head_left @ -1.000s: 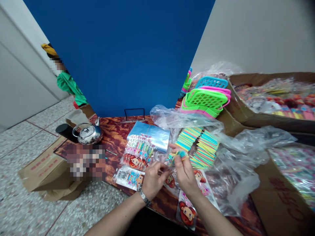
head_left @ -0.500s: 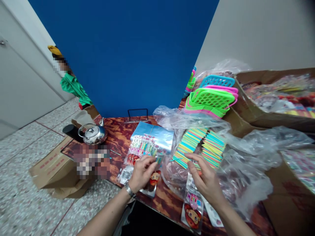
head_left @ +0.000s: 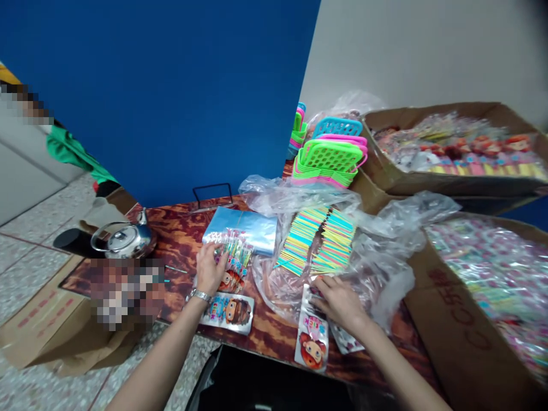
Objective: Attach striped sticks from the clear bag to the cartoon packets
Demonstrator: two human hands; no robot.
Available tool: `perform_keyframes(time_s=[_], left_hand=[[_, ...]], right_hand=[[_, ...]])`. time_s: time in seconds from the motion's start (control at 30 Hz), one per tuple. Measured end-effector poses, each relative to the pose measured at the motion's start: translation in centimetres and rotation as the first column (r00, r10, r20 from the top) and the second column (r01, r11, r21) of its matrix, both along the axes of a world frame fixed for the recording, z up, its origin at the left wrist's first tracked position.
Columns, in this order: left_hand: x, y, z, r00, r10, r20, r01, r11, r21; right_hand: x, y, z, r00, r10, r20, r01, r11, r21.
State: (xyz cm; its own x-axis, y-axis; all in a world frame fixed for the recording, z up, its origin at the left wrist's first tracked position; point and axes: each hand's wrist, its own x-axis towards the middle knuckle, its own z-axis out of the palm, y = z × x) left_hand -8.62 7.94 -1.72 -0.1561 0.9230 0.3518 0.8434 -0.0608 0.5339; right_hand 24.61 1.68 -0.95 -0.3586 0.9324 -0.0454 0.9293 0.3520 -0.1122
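Note:
My left hand (head_left: 210, 269) is at the left side of a pile of filled clear packets (head_left: 234, 260), thumb and fingers closed on a packet of thin coloured sticks. Below it lies a flat printed packet (head_left: 229, 313) with a cartoon face. My right hand (head_left: 340, 299) has its fingers curled over the upper end of another printed packet (head_left: 312, 345) with a red-haired cartoon figure. Just beyond that hand, two rows of loose yellow, blue and pink sticks (head_left: 302, 240) lie on a clear plastic bag (head_left: 274, 291). A blue film stack (head_left: 257, 231) lies behind the packets.
Nested plastic baskets (head_left: 331, 157) stand behind the sticks. At right are cardboard boxes (head_left: 445, 182) of packaged goods. A steel kettle (head_left: 128, 240), a black cylinder (head_left: 75, 242) and a paper bag (head_left: 51, 331) are at left. A blue panel (head_left: 171, 103) rises behind the table (head_left: 274, 337).
My left hand has moved back and left onto the packet pile. My right hand has drawn back from the sticks to the printed packet. The view has swung right.

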Motion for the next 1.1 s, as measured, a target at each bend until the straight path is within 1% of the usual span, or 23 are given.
perform_keyframes(time_s=[0.1,0.17,0.23,0.27,0.3,0.33,0.37,0.4,0.43,0.47,0.5,0.53,0.57,0.6,0.67,0.77,0.83,0.9,0.97,1.03,1.1], left_hand=[[0.1,-0.1,-0.4,1.000,0.014,0.010,-0.014,1.000,0.020],[0.2,-0.2,-0.2,1.000,0.013,0.002,-0.013,1.000,0.028],[0.5,-0.6,0.4,0.999,0.025,-0.025,-0.023,0.997,0.072],[0.9,-0.9,0.9,0.999,0.027,-0.037,-0.023,0.993,0.115],[1.5,-1.4,1.4,0.999,0.017,-0.042,-0.010,0.986,0.166],[2.3,-2.0,2.0,0.999,-0.017,-0.038,0.025,0.977,0.213],[3.3,-2.8,2.5,0.997,-0.078,-0.024,0.082,0.967,0.242],[4.5,-3.6,2.9,0.986,-0.167,0.001,0.162,0.956,0.244],[5.8,-4.5,3.1,0.958,-0.284,0.040,0.269,0.938,0.218],[7.2,-5.4,3.2,0.909,-0.405,0.094,0.389,0.909,0.149],[8.7,-6.3,3.1,0.860,-0.484,0.163,0.477,0.875,0.080],[10.1,-7.1,2.8,0.815,-0.532,0.231,0.543,0.840,0.016],[11.3,-7.7,2.4,0.779,-0.555,0.292,0.588,0.808,-0.035],[12.4,-8.1,1.8,0.764,-0.550,0.337,0.604,0.794,-0.073],[14.0,-8.4,0.8,0.768,-0.510,0.388,0.593,0.794,-0.131],[14.7,-8.2,0.0,0.781,-0.472,0.410,0.575,0.799,-0.175],[14.5,-7.8,0.0,0.783,-0.480,0.397,0.575,0.801,-0.167],[14.2,-7.5,0.3,0.804,-0.476,0.356,0.543,0.832,-0.113],[13.9,-7.3,0.5,0.813,-0.482,0.327,0.527,0.848,-0.061],[13.8,-7.3,0.4,0.798,-0.501,0.335,0.552,0.830,-0.074],[14.0,-7.5,0.1,0.778,-0.501,0.380,0.580,0.805,-0.127]], right_hand=[[0.2,0.4,-0.5,0.998,-0.021,-0.057,0.019,0.999,-0.043],[0.3,0.6,-0.7,0.995,-0.036,-0.097,0.029,0.997,-0.073],[0.2,0.9,-0.8,0.992,-0.048,-0.117,0.038,0.996,-0.085],[0.2,1.0,-0.8,0.992,-0.048,-0.117,0.038,0.996,-0.085],[0.2,1.1,-0.7,0.993,-0.045,-0.111,0.035,0.996,-0.083],[0.1,1.2,-0.7,0.994,-0.035,-0.102,0.027,0.996,-0.079],[0.1,1.2,-0.6,0.995,-0.023,-0.093,0.016,0.997,-0.072],[0.1,1.3,-0.6,0.996,-0.009,-0.086,0.004,0.998,-0.060],[0.1,1.3,-0.6,0.996,0.003,-0.084,-0.007,0.999,-0.042],[0.1,1.4,-0.5,0.996,0.014,-0.088,-0.015,1.000,-0.017],[0.2,1.4,-0.4,0.995,0.026,-0.097,-0.025,1.000,0.010],[0.2,1.4,-0.3,0.993,0.038,-0.110,-0.034,0.999,0.041],[0.3,1.3,0.0,0.991,0.057,-0.125,-0.048,0.996,0.070],[0.3,1.2,0.3,0.987,0.082,-0.142,-0.068,0.993,0.097],[0.4,1.0,1.0,0.976,0.133,-0.175,-0.108,0.984,0.144],[0.2,0.6,2.1,0.959,0.173,-0.225,-0.125,0.969,0.213],[0.1,0.5,2.5,0.946,0.184,-0.267,-0.119,0.963,0.243],[0.0,0.4,2.6,0.937,0.190,-0.292,-0.117,0.961,0.250],[0.0,0.5,2.5,0.943,0.189,-0.273,-0.123,0.963,0.240],[0.1,0.6,2.2,0.955,0.181,-0.234,-0.127,0.965,0.228],[0.2,0.6,2.0,0.958,0.178,-0.224,-0.127,0.967,0.222]])
